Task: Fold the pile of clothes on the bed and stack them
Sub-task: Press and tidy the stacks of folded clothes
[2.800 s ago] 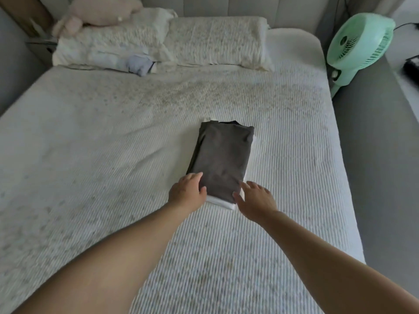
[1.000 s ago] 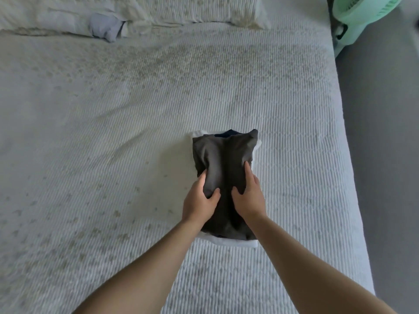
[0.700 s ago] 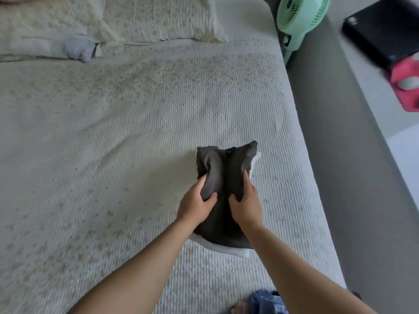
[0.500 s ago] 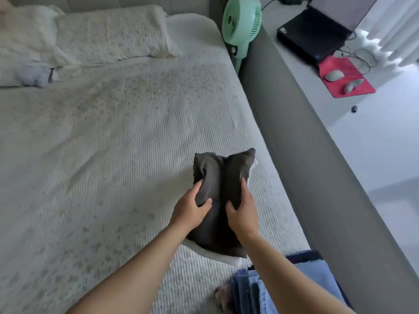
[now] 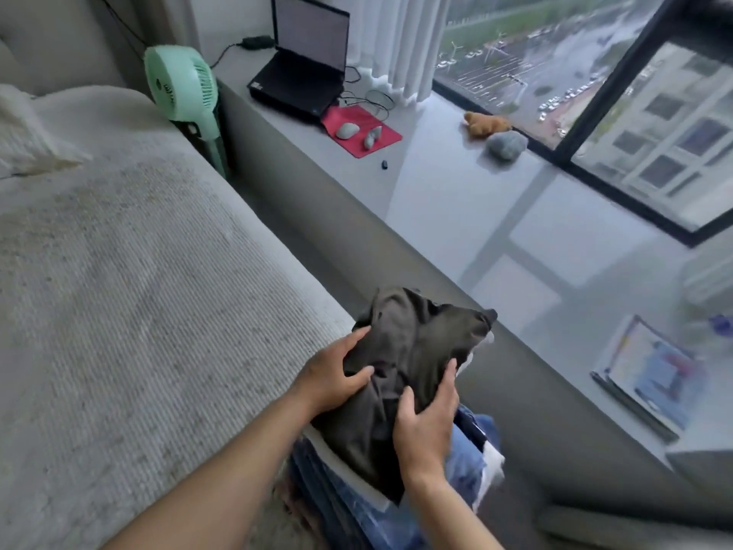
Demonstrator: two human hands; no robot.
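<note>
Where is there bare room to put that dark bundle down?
The bedspread left of the left hand is bare up to the pillow. The ledge between the red mat and booklet is bare too. It is crowded under the bundle, where blue clothes are stacked.

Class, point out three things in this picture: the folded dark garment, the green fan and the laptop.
dark garment [image 5: 412, 351]: head view, middle of its top face.
green fan [image 5: 180, 87]: head view, side of its round housing.
laptop [image 5: 311, 31]: head view, its screen.
</note>
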